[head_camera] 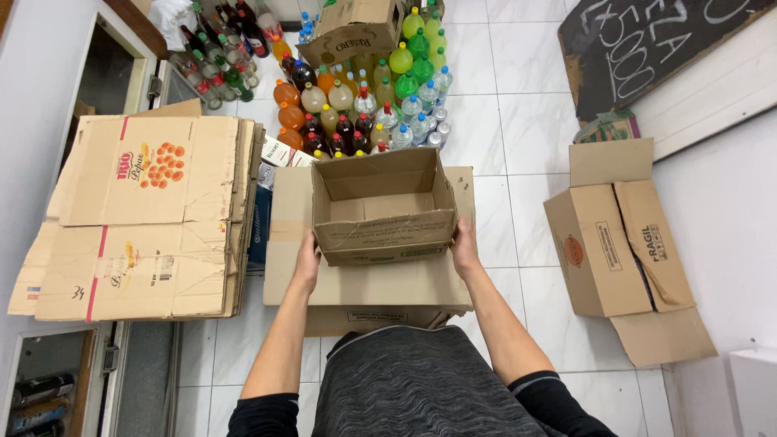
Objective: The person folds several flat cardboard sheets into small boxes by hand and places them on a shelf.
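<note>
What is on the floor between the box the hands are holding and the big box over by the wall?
Only bare white floor tiles lie between the open box and the brown box by the wall, seen in the head view.

The open box (382, 209) hides the fingertips of each hand and the flattened cardboard (368, 283) beneath it.

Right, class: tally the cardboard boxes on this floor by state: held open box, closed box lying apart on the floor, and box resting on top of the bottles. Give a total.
Open box held between the left hand and right hand: 1
Closed box lying on the tiles at the right: 1
Box on top of the bottles: 1
Total: 3
</note>
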